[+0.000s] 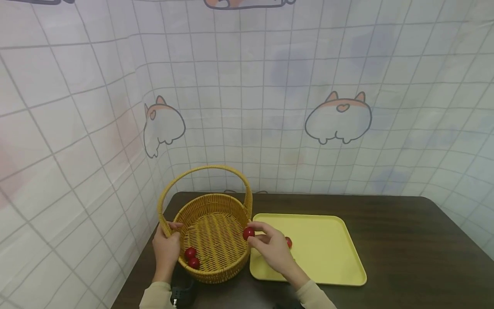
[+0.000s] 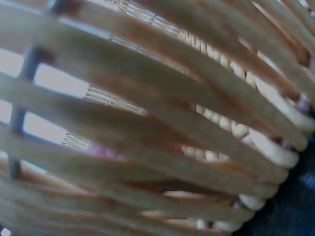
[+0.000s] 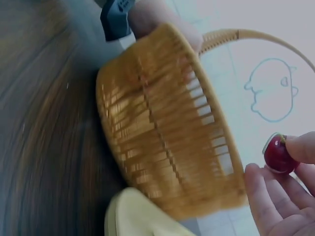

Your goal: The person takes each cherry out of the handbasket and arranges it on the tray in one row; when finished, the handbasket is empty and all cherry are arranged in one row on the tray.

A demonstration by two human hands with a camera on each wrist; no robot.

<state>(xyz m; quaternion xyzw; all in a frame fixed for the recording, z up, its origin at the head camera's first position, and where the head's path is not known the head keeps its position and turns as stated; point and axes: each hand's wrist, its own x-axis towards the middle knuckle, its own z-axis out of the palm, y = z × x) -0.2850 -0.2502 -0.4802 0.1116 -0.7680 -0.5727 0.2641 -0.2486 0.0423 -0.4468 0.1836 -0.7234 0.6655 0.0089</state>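
A round woven basket (image 1: 216, 274) with a tall arched handle (image 1: 210, 166) stands on the dark table. My left hand (image 1: 167, 246) grips its left side where the handle meets the rim. Two dark red cherries (image 1: 190, 253) lie inside at the near left. At the basket's right rim, my right hand (image 1: 273, 249) pinches another cherry (image 3: 279, 154) between thumb and fingertips. Behind that hand, one more red cherry (image 1: 288, 242) shows partly on the yellow tray (image 1: 328, 253). Only blurred basket weave (image 2: 147, 118) fills the left wrist view, and the left hand is not seen there.
The tray lies directly right of the basket. Dark wooden tabletop (image 1: 417, 249) extends to the right. A white gridded cloth (image 1: 270, 107) with cartoon animals hangs behind and to the left. Something black (image 1: 183, 294) is near the left wrist.
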